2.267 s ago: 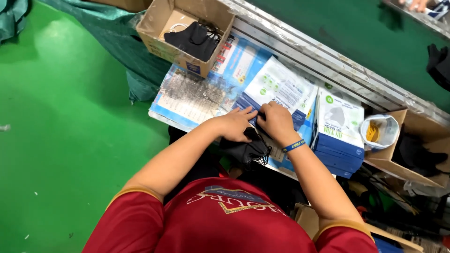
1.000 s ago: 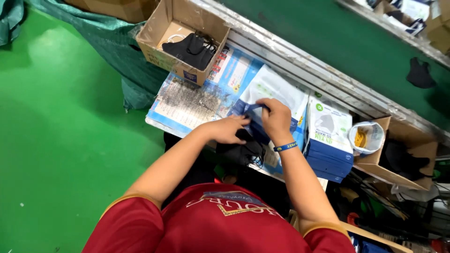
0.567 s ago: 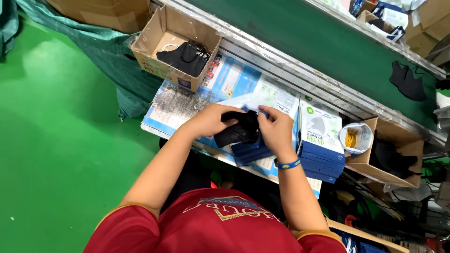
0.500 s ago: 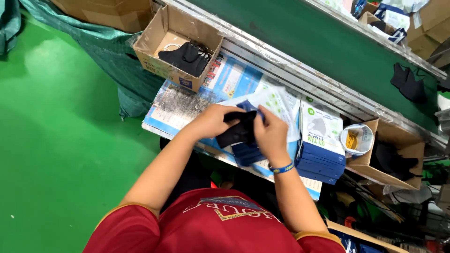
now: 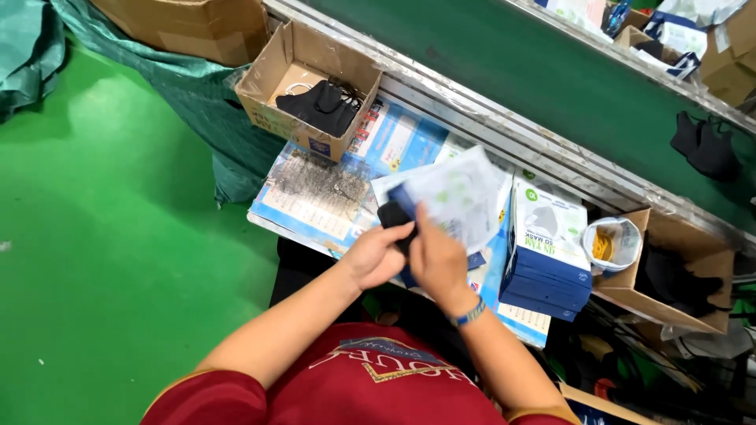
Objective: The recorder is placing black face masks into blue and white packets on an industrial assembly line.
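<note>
Head view: left hand (image 5: 376,256) grasps a black mask (image 5: 393,216), right hand (image 5: 438,260) a white-blue pouch (image 5: 457,197); cardboard box (image 5: 277,79) of black masks at 11 o'clock, stacked packs (image 5: 545,252) at 3

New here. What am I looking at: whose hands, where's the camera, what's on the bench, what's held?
No machine here: a person works with bare hands, and the one camera sits on their head, looking down. The left hand grips a black mask at the mouth of a blue-and-white pouch; the right hand steadies that pouch. On the bench lie printed sheets, a stack of flat pouches, and a cardboard box with more black masks. Behind runs a green conveyor belt.
</note>
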